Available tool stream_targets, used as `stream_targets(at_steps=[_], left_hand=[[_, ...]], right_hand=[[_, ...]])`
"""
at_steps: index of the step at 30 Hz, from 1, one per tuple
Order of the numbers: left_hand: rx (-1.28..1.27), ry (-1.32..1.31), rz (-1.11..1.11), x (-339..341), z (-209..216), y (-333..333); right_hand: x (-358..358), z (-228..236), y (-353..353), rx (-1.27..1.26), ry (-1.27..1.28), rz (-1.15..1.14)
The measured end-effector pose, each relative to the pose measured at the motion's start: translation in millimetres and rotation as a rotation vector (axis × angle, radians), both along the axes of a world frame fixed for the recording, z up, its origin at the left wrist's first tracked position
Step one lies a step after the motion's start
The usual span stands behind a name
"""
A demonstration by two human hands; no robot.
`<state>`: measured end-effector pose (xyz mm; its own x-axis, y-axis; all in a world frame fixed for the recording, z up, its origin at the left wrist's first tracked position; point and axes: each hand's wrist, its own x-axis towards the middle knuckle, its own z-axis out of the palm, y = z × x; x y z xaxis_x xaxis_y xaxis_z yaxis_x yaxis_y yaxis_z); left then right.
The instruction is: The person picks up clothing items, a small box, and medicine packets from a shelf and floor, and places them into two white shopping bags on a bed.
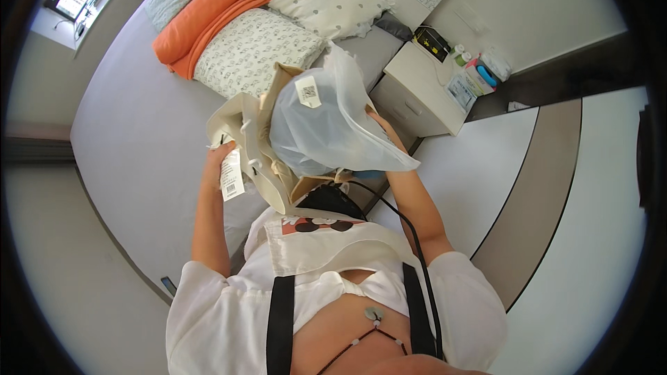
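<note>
My left hand (223, 152) is closed on the edge of a cream fabric item (240, 125) with a curved, brim-like edge, possibly a hat. A white paper tag (231, 177) with a barcode hangs beside those fingers. Right of it, a translucent plastic bag (313, 128) wraps a rounded bluish-grey thing and carries a small white label (308, 92). Brown paper bag sides (303, 187) show around the plastic. My right hand (379, 123) is at the far right side of the plastic bag; its fingers are mostly hidden behind it.
Below my hands is a bed with a grey sheet (132, 111), several pillows (250, 45) and a rolled orange blanket (208, 17). A white bedside cabinet (417, 90) with small items on top stands at the right. A black cable (410, 229) runs down past my right arm.
</note>
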<state>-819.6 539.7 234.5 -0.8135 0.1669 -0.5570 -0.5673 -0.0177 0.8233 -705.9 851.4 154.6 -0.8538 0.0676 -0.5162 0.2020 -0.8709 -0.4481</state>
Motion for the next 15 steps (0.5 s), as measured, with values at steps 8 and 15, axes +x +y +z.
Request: stream_targets(at_steps=[8,15], left_hand=[[0.007,0.064,0.138,-21.9,-16.4,36.3],[0.005,-0.021,0.211,-67.4,-17.4,68.8]], right_hand=[[-84.4,-1.7,46.1,-0.183,0.034,0.206],[-170.6,-8.8,97.2,-0.217,-0.015,0.363]])
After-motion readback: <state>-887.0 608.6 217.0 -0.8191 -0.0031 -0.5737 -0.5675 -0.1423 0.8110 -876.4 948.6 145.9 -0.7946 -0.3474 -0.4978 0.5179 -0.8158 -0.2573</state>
